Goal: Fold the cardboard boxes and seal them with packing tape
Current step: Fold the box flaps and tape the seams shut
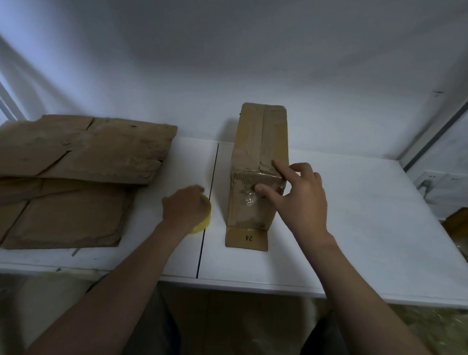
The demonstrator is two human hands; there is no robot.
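Beside 2 flat cartons (72, 149), left hand (184, 205) grips 1 tape roll (205, 221) (right hand (302, 201), fingers extended, presses 1 box (260, 140)).

White table (350, 231), standing box (259, 151), flattened cardboard (72, 156), tape roll (205, 221)

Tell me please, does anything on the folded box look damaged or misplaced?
Yes. The flap marked 24 at the near bottom of the folded box lies flat on the table, not folded up. The clear tape on its near end, where the right hand touches, is wrinkled.
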